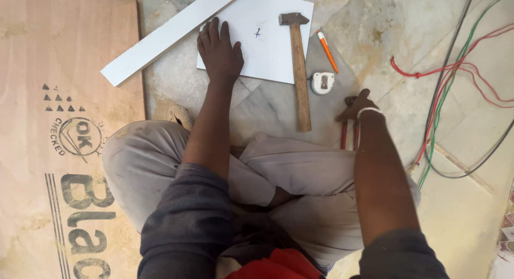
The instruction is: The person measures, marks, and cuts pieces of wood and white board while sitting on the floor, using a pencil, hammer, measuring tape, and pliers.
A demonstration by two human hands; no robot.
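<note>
I sit cross-legged on a marble floor. My left hand (219, 51) lies flat, fingers together, on the near left corner of a white square board (267, 43) that bears a small pen mark. My right hand (357, 106) reaches down to red-handled pliers (349, 130) on the floor beside my knee and closes around their head. A hammer (300, 70) with a wooden handle lies across the board's right side, its head pointing away from me. Just right of the handle sit a white tape measure (323, 82) and an orange pencil (327, 51).
A long white strip (171, 32) lies diagonally at the board's far left corner. A large plywood sheet (53, 140) covers the floor on the left. Red, green and black wires (450, 81) trail across the floor on the right.
</note>
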